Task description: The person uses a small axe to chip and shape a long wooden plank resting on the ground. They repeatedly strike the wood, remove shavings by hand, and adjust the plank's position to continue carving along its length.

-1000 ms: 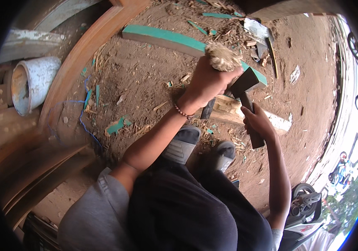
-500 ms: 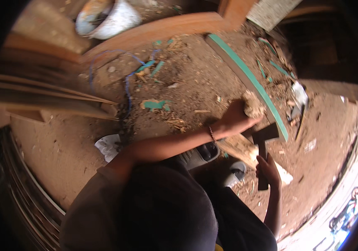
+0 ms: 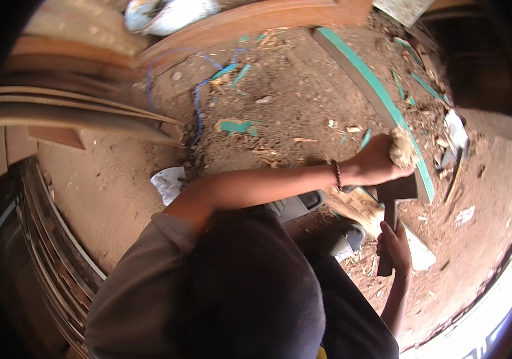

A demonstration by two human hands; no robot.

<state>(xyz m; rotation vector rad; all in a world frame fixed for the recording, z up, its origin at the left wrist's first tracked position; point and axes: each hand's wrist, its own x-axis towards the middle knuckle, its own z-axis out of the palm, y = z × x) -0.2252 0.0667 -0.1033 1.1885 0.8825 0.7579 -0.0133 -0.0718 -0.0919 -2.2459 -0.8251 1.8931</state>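
Left hand (image 3: 376, 164) wraps frayed-topped handle (image 3: 403, 148) | right hand (image 3: 396, 244) grips hatchet-like tool (image 3: 398, 189) | left hand has shifted toward green-edged timber (image 3: 357, 70), apparently repositioning, grips kept | chipped wood piece (image 3: 354, 206) lies beneath on ground (image 3: 112, 203)

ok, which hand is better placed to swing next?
Right, likely: the right hand grips the axe-like tool by its handle, while the left hand is closed around the frayed-topped tool, leaving it less free to swing.
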